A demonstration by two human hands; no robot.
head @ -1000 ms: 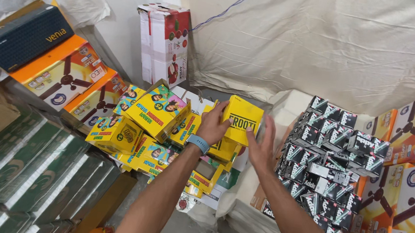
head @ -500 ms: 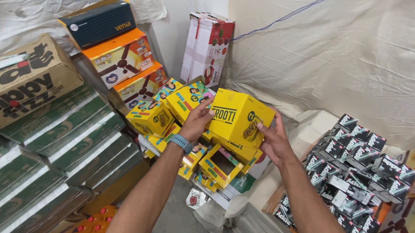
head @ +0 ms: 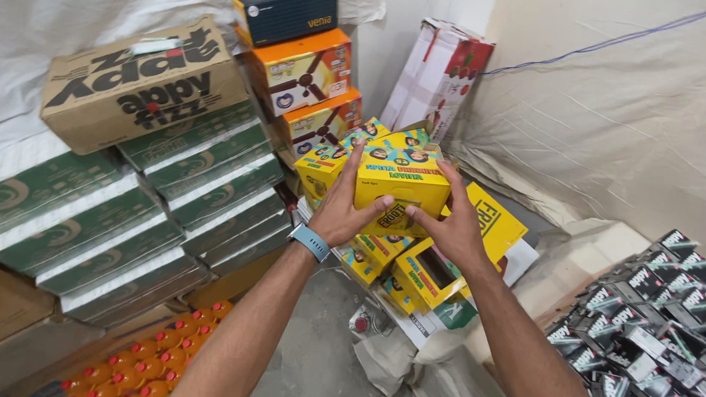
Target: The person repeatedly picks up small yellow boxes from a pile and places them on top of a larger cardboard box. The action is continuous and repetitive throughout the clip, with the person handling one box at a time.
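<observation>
Gripping yellow carton [head: 403, 186] — square (glossy card) — both hands [head: 343, 213].

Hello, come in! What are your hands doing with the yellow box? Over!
Left hand and right hand both gripping yellow box, lifted clear. Pile of yellow boxes right below. Green cartons stacked left. Nothing blocking.

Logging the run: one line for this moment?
left hand: gripping yellow box | right hand: gripping same box | box: lifted above yellow carton pile

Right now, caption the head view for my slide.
Left hand and right hand hold a yellow carton above a pile of yellow cartons.
</observation>
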